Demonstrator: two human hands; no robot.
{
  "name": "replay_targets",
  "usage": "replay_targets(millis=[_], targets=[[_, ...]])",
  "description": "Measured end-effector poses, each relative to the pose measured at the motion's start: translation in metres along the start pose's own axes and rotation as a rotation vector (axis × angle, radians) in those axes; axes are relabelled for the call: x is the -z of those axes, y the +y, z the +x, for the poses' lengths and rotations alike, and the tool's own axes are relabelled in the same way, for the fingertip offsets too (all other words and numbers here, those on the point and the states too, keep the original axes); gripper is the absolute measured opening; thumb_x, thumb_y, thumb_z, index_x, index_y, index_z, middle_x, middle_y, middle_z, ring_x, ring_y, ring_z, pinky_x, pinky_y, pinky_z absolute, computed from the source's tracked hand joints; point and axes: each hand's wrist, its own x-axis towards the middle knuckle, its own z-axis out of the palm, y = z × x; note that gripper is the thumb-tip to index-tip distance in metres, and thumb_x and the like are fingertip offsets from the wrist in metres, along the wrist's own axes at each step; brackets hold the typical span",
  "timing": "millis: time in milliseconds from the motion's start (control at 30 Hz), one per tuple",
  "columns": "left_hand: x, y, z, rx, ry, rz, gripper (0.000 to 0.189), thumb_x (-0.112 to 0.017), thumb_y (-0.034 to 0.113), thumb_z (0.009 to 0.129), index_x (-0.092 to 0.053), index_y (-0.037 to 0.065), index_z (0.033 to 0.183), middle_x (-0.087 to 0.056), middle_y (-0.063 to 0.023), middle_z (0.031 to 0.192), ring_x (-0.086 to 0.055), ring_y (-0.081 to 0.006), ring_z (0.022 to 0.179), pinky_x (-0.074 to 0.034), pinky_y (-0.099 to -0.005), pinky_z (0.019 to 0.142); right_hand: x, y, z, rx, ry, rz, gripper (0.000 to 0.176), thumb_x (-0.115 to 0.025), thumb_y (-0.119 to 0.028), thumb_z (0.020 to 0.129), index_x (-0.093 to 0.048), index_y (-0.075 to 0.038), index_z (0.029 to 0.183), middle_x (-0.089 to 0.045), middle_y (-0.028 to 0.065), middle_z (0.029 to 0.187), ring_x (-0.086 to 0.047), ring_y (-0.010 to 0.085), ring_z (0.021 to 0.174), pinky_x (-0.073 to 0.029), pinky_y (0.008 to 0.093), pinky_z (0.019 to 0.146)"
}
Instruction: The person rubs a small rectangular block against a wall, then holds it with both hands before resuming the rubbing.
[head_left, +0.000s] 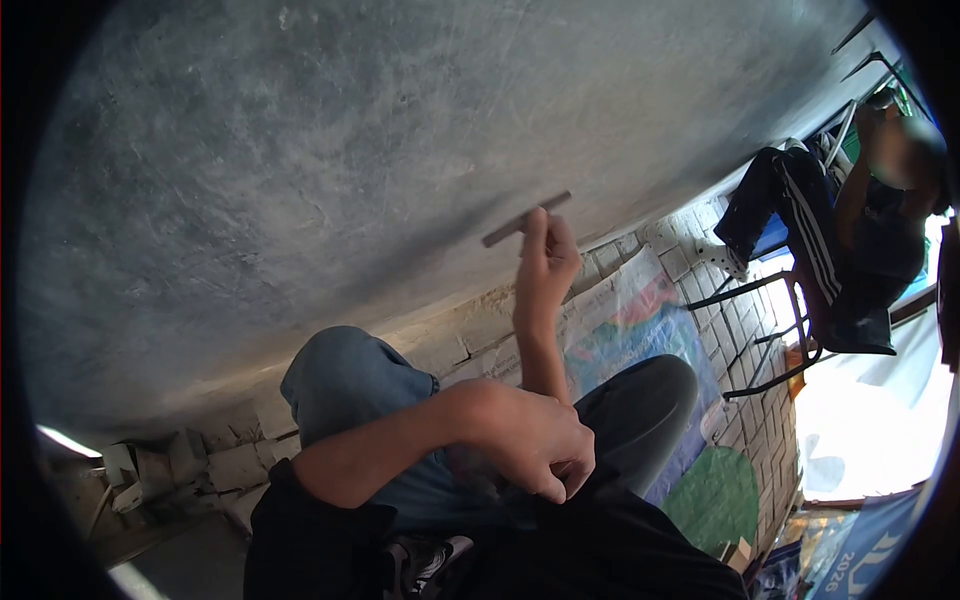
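A thin, dark, straight bar (505, 234) is pinched near its middle in my right hand (548, 250). It lies slanted against or just in front of a large grey, scuffed surface (300, 150); whether it touches cannot be told. Below, my left hand (535, 445) is loosely closed, with no object visible in its curled fingers. It crosses in front of my right forearm, between my bent knees.
At the right, another person sits on a black-framed chair (790, 300). Pale bricks (745, 340) and a colourful printed sheet (625, 345) lie beyond my knees. Broken brick pieces (185, 455) are at the lower left. A green piece (715, 495) lies lower right.
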Motion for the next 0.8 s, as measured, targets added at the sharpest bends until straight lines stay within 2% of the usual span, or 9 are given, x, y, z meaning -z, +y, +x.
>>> replay_targets(millis=[100,233,367,433,467,567,700,733,800], targets=[[0.002,-0.001,0.0,-0.01,0.045,0.011,0.021,-0.055,0.022,0.083,-0.061,0.004,0.092,-0.062,-0.0096,0.073,-0.061,-0.0239,0.07,-0.047,-0.0353,0.066,-0.024,-0.065,-0.02,0.188,-0.111,0.019,0.024,-0.055,-0.019,0.09,-0.056,0.0,0.075,-0.039,-0.0053,0.054,-0.031,0.0029,0.053,-0.025,0.0225,0.045],[0.002,-0.003,0.0,-0.009,0.084,0.043,0.022,-0.055,0.022,0.083,-0.06,0.003,0.093,-0.062,-0.0096,0.076,-0.061,-0.0244,0.072,-0.047,-0.0355,0.068,-0.048,-0.052,-0.015,0.281,-0.107,-0.1,0.023,-0.057,-0.017,0.089,-0.055,0.0,0.075,-0.039,-0.0042,0.054,-0.03,0.0024,0.052,-0.024,0.0223,0.045],[0.007,0.005,-0.001,0.077,-0.014,0.017,0.025,-0.054,0.023,0.084,-0.059,0.003,0.097,-0.064,-0.0112,0.082,-0.062,-0.0255,0.077,-0.048,-0.0361,0.07,-0.039,0.035,0.001,0.166,0.161,0.088,0.027,-0.055,-0.021,0.09,-0.055,-0.001,0.072,-0.042,-0.003,0.052,-0.032,0.0029,0.045,-0.025,0.0214,0.041],[0.002,0.006,-0.001,0.096,-0.03,0.017,0.026,-0.054,0.024,0.084,-0.059,0.003,0.098,-0.064,-0.0116,0.085,-0.062,-0.0261,0.079,-0.048,-0.0363,0.071,-0.007,0.104,0.01,-0.407,0.072,0.033,0.031,-0.055,-0.026,0.089,-0.059,0.001,0.074,-0.047,0.0008,0.056,-0.039,0.0066,0.054,-0.033,0.0267,0.049],[-0.002,0.004,-0.002,0.115,0.01,0.028,0.027,-0.054,0.024,0.084,-0.059,0.003,0.098,-0.064,-0.012,0.086,-0.062,-0.0266,0.08,-0.048,-0.0364,0.071,0.008,0.103,0.01,-0.397,0.077,0.053,0.033,-0.055,-0.027,0.089,-0.058,0.002,0.073,-0.047,0.0,0.056,-0.039,0.0063,0.055,-0.033,0.0259,0.05],[-0.003,-0.001,-0.008,0.132,0.096,0.072,0.028,-0.054,0.025,0.084,-0.058,0.002,0.099,-0.064,-0.0123,0.088,-0.062,-0.027,0.081,-0.048,-0.0363,0.072,0.023,0.06,0.034,-0.248,0.098,0.141,0.035,-0.053,-0.028,0.09,-0.059,0.001,0.072,-0.047,-0.0016,0.057,-0.04,0.0061,0.056,-0.033,0.0246,0.051],[0.001,-0.002,-0.005,0.167,0.085,0.071,0.028,-0.054,0.025,0.084,-0.058,0.002,0.099,-0.065,-0.0121,0.088,-0.062,-0.0273,0.082,-0.048,-0.0372,0.073,-0.002,-0.07,0.048,0.306,0.026,0.231,0.029,-0.058,-0.022,0.088,-0.056,0.0,0.069,-0.047,-0.0022,0.056,-0.038,0.0053,0.052,-0.031,0.0254,0.045],[0.002,0.0,-0.003,0.165,0.079,0.069,0.028,-0.054,0.025,0.084,-0.058,0.002,0.099,-0.065,-0.0121,0.088,-0.062,-0.0273,0.082,-0.048,-0.0372,0.073,-0.01,-0.085,0.045,0.304,0.032,0.228,0.029,-0.058,-0.022,0.088,-0.056,0.0,0.069,-0.047,-0.0022,0.056,-0.038,0.0053,0.052,-0.031,0.0254,0.045],[0.004,0.002,-0.003,0.234,0.083,0.081,0.029,-0.055,0.026,0.084,-0.059,0.001,0.099,-0.065,-0.0118,0.087,-0.062,-0.0273,0.082,-0.048,-0.0375,0.074,-0.023,-0.099,0.04,0.432,0.009,-0.064,0.027,-0.06,-0.018,0.087,-0.054,0.001,0.069,-0.046,-0.0024,0.054,-0.035,0.0041,0.05,-0.03,0.0251,0.044]])
